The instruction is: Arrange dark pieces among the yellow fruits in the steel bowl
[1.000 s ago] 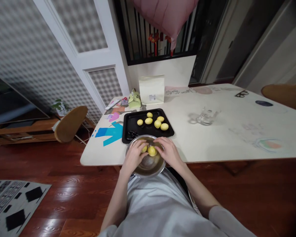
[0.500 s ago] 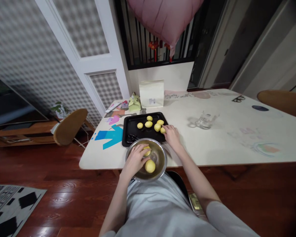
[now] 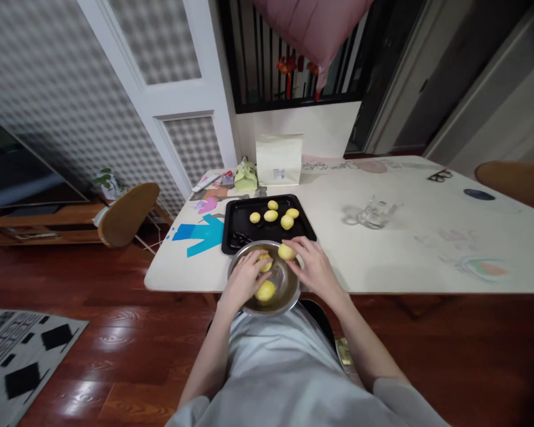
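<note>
Fingers and thumb of my right hand [image 3: 314, 264] are pinched round a lemon [image 3: 286, 252], holding it at the far right rim of the steel bowl [image 3: 287, 286]. Over the bowl's left side, my left hand [image 3: 244, 276] is half spread with the fingers curved inward; their tips touch a second lemon [image 3: 266, 263] inside, though I can't tell whether they grip it. A third lemon [image 3: 265, 290] lies in the near part of the bowl, just under my left thumb. The bowl sits at the near edge of the white table [image 3: 360, 267], against my pale shirt [image 3: 276, 373], and what bears its weight I can't see. Right behind the bowl is a black baking tray [image 3: 240, 225] carrying five loose lemons [image 3: 271, 216], plus something small and dark in the corner close to the bowl, too unclear to name. Left of the bowl, past the tray's edge, a blue paint-like shape [image 3: 200, 234] marks the tabletop. Farther back from the bowl, beyond the tray, stand a green packet [image 3: 246, 176] and a cream paper bag [image 3: 279, 160] with a label. Well to the bowl's right and farther back is a clear glass vessel [image 3: 374, 214].
</note>
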Motion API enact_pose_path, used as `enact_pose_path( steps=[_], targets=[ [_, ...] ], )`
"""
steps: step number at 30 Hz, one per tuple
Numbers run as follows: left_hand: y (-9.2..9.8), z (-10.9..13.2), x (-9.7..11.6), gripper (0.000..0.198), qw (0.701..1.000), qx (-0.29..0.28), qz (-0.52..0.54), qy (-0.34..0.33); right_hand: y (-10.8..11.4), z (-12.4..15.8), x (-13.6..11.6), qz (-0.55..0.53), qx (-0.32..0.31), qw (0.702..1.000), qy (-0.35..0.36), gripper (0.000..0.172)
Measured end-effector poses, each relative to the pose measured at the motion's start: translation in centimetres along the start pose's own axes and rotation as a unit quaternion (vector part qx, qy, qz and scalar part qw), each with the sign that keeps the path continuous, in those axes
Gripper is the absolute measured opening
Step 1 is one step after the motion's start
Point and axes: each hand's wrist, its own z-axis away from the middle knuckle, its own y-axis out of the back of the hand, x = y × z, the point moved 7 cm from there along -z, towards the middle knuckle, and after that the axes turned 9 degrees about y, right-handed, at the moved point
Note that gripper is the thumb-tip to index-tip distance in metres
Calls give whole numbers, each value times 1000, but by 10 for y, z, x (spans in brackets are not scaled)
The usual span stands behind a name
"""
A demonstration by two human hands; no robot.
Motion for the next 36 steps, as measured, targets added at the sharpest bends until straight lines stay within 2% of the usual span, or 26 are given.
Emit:
enact_pose_path(
  steps=[5, 8, 14, 23, 29, 32, 36],
  targets=[
    [0, 1, -1, 31, 1000, 9, -7, 0, -21, 12, -24, -3, -131, 991, 36, 37],
    [-2, 2, -1, 31, 1000, 6, -6, -1, -30, 12, -25, -1, -152, 988, 34, 34],
    [2, 5, 0, 32, 1000, -6, 10, 3, -33, 12, -22, -21, -124, 992, 11, 32],
    [23, 24, 3, 52, 996, -61, 58, -38, -30, 16, -18, -57, -118, 991, 1, 33],
    [20, 24, 2, 51, 995, -63, 67, -37, -22, 15, -17, -87, -81, 993, -3, 25],
    [18, 22, 0, 51, 996, -61, 58, -29, -16, 8, -4, -106, -28, 994, -23, 16],
    [15, 21, -5, 47, 997, -71, 38, -14, -17, -12, 35, -73, 39, 996, -46, 22]
  ],
)
